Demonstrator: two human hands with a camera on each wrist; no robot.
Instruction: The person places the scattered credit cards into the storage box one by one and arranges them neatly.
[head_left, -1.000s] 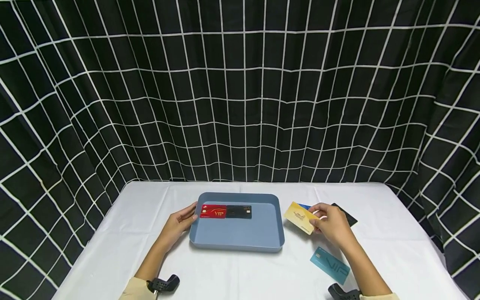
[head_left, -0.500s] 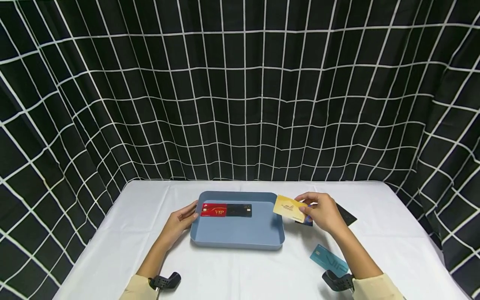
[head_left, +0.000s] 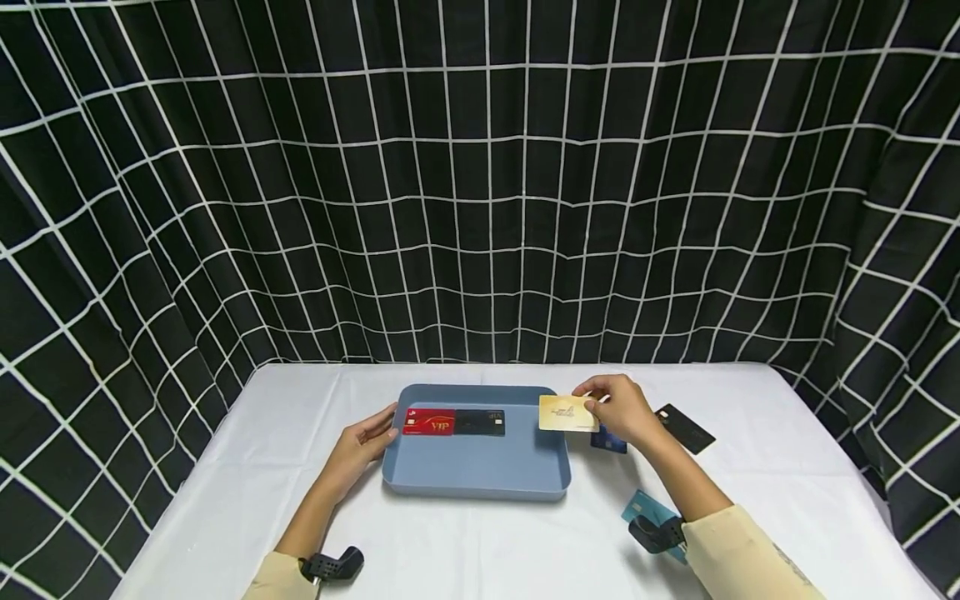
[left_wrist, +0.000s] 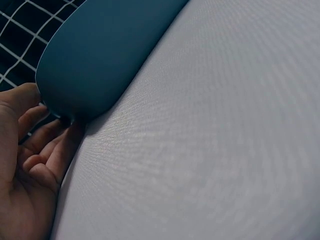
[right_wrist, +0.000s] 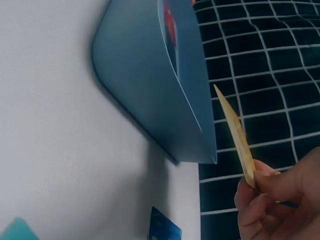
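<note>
A gold card [head_left: 565, 413] is pinched at its edge by the right hand [head_left: 619, 412] and held above the right rim of the blue tray [head_left: 480, 467]. A red VIP card [head_left: 428, 422] and a black card [head_left: 480, 422] lie inside. The tray's left edge is touched by the relaxed, loosely spread left hand [head_left: 358, 448].

A black curtain [head_left: 480, 183] with a white grid hangs in folds behind and to both sides. A white cloth covers the desk [head_left: 247, 492]. Light is even.
</note>
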